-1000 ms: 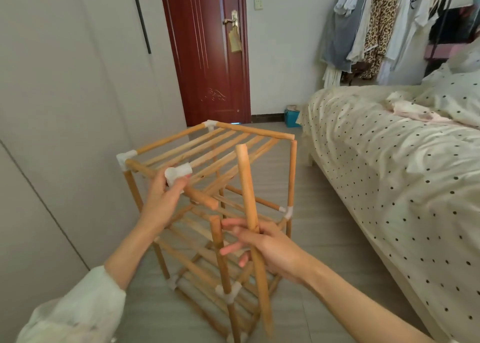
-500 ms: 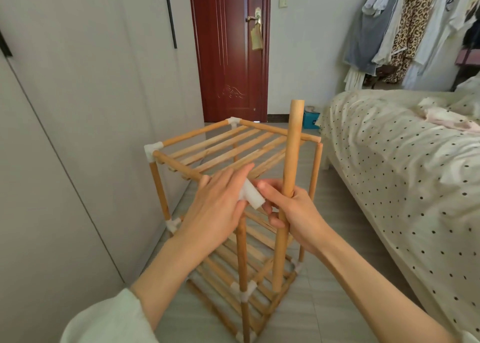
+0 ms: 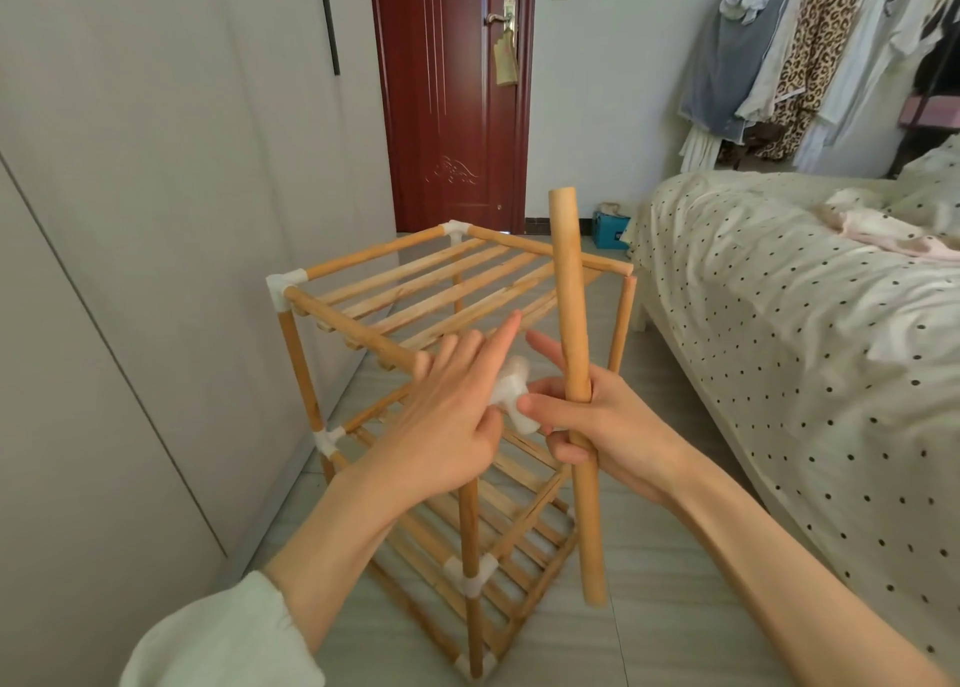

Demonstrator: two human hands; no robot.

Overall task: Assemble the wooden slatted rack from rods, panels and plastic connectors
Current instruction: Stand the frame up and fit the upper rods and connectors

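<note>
Setting: bedroom with pale tiled floor (image 3: 675, 629); grey wardrobe wall (image 3: 130, 218) at left, polka-dot bed (image 3: 779, 348) at right, dark red door (image 3: 452, 104) beyond. Open floor strip runs between rack and bed edge.

Item: wooden slatted rack (image 3: 415, 291), standing just beside the wardrobe wall, top shelf slatted, white corner pieces fitted at its left corners.

Left hand (image 3: 452, 416): fingers mostly straight, thumb and fingers pinching a white plastic connector (image 3: 511, 392) at the rack's near top corner.

Right hand (image 3: 597, 421): curled round a loose wooden rod (image 3: 569, 322), near upright, fingertips touching the connector. Hands close together.
</note>
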